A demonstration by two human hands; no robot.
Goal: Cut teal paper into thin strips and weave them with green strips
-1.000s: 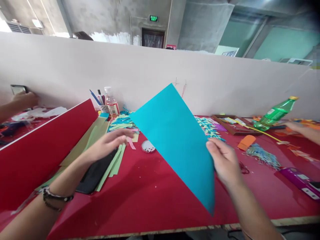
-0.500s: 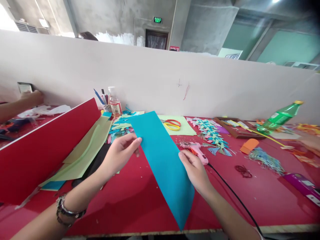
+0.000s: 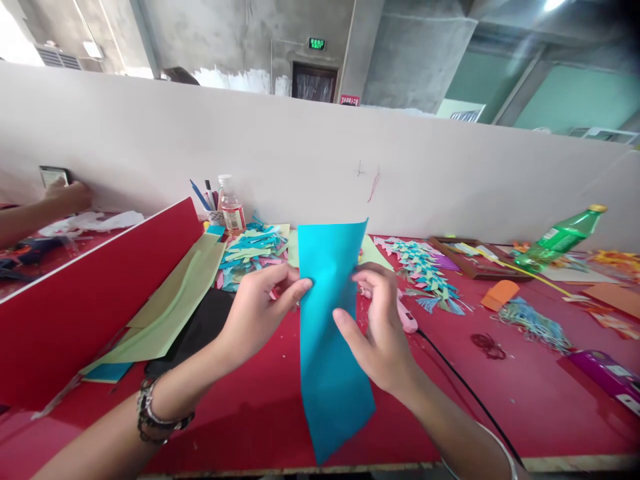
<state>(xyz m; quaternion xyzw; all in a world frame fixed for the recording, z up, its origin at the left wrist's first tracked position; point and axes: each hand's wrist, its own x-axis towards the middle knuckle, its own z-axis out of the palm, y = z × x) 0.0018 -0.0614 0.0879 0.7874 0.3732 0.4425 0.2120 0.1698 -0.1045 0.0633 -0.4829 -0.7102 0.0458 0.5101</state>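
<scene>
A strip of blue paper (image 3: 327, 347) hangs over the red table, slightly bent, its long sides running away from me. My left hand (image 3: 263, 307) pinches its left edge between thumb and fingers. At the right edge is my right hand (image 3: 383, 320), its thumb lying on the front face and its fingers curled by the edge. Past that hand, the handle of a pink glue gun (image 3: 407, 317) shows; the rest is covered. Behind the strip lies light green paper (image 3: 377, 253). A heap of cut paper strips (image 3: 257, 247) sits beyond my left hand.
A red divider (image 3: 100, 300) stands at left beside green sheets (image 3: 175, 313). Behind are a pen cup (image 3: 215, 217) and a clear bottle (image 3: 231, 210). Rightward lie a woven paper piece (image 3: 420, 267), a tilted green bottle (image 3: 563, 240) and a black cord (image 3: 465, 387). Another person's hand (image 3: 70, 197) holds a phone.
The blue paper has turned from a slant to nearly straight ahead. My right hand has moved up and inward along its right edge. The scissors are now hidden behind the paper.
</scene>
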